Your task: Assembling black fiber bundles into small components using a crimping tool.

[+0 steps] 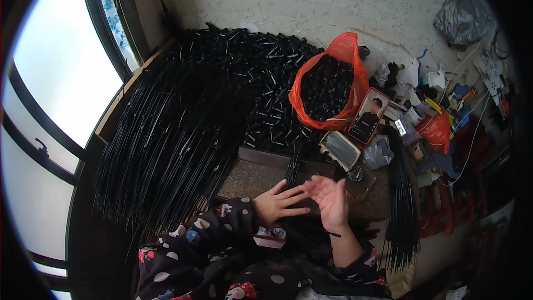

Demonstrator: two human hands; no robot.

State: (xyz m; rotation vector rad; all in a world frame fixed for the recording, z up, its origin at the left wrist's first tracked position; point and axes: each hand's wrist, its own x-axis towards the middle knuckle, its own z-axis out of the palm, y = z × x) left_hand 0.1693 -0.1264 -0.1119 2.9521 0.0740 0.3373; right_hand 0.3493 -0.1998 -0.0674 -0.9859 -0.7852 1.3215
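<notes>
My left hand (276, 204) lies palm down with its fingers spread, its fingertips near a small bundle of thin black rods (295, 161). Close on its right, my right hand (331, 204) is turned palm up, fingers loosely bent and slightly blurred, with nothing visible in it. The two hands nearly meet at the fingertips; whether they touch I cannot tell. Under and beyond them is a worn brown work board (250, 179), with a dark raised strip (264, 156) along its far side. My hands partly cover the near end of the rods.
Long black rods (166, 150) fan out at left, beside a heap of short black tubes (272, 89). A red bag (300, 100) holds small black parts. Near it are a phone (366, 119), a pale-framed box (340, 150) and a clear bag (378, 153). More rods (401, 211) hang at right beside clutter.
</notes>
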